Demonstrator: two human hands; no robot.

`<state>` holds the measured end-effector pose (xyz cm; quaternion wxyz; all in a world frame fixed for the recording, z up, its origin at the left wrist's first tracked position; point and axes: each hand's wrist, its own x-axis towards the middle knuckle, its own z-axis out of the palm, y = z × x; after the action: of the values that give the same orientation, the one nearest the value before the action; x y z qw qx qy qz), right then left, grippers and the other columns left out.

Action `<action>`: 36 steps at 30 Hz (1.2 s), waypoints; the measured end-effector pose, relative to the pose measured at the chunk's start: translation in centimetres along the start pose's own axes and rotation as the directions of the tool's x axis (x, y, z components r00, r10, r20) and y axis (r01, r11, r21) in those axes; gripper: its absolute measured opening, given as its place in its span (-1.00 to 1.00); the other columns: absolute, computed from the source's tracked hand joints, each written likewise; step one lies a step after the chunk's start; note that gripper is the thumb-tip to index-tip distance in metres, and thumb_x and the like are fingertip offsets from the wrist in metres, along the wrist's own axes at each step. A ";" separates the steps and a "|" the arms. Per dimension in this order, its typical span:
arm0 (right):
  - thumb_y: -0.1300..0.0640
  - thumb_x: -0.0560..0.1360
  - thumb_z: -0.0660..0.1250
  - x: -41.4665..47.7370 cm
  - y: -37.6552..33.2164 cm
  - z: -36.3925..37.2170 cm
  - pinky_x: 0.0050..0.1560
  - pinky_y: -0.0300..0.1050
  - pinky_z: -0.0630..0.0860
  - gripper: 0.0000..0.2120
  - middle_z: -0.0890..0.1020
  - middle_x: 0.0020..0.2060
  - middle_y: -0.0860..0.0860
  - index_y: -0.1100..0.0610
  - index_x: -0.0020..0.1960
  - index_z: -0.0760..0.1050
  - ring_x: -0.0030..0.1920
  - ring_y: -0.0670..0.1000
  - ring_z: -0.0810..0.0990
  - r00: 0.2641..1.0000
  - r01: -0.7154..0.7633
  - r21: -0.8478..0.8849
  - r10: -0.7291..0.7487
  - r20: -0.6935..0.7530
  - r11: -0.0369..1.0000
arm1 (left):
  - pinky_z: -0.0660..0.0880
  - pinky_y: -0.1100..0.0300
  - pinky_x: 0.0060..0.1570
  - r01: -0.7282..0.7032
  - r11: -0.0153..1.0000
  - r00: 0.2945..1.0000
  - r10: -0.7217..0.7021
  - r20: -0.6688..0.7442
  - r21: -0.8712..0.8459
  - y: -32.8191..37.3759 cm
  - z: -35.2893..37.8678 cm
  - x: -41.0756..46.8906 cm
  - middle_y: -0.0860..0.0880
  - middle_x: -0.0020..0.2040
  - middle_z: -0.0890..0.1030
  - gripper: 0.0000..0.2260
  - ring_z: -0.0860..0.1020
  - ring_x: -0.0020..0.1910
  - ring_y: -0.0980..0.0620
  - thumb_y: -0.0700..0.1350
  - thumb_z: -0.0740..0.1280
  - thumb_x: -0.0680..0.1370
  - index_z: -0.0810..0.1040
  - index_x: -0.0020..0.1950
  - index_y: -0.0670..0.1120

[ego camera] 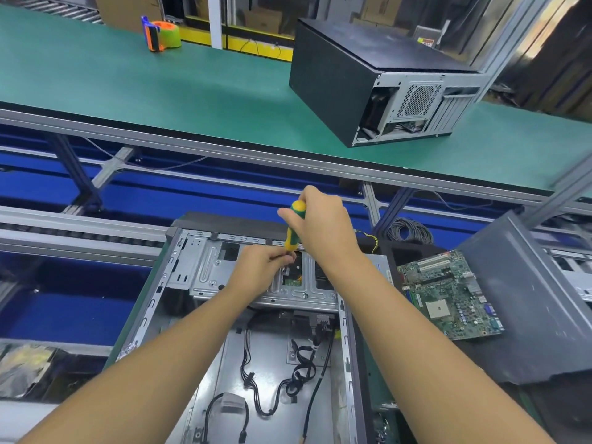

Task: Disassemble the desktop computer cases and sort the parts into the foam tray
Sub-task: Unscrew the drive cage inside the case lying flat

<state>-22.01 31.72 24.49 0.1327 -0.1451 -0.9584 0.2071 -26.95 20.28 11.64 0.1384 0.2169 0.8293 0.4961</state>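
Nearly upright mid-frame, the yellow-green screwdriver point(292, 236) points down into the steel case point(205, 267); the right hand point(323, 229) grips it, and the left hand point(256, 267) seemingly pinches its shaft.

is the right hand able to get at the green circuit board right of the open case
Probably, once freed: the right hand grips the yellow-and-green screwdriver over the open grey metal case. The green circuit board lies uncovered right of it, nothing between.

Green belt point(192, 91) with black case point(333, 78), tape dispenser point(161, 33)
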 end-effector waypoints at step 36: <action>0.26 0.59 0.25 -1.2 0.3 0.0 0.12 -0.03 0.41 -0.54 0.51 0.27 0.06 0.04 0.46 0.31 0.27 0.12 0.38 0.987 -0.051 0.254 0.009 0.161 0.966 | 0.47 0.45 -0.18 -0.230 0.943 0.962 0.258 0.092 -0.241 3.5 -3.0 0.3 0.17 -0.09 0.70 -0.61 0.62 -0.14 0.29 -0.28 0.39 0.56 0.63 -0.03 0.28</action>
<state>-20.85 31.57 24.17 0.0705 -0.1243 -0.9285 0.3426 -27.78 19.59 16.11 0.1502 0.3307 0.7234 0.5871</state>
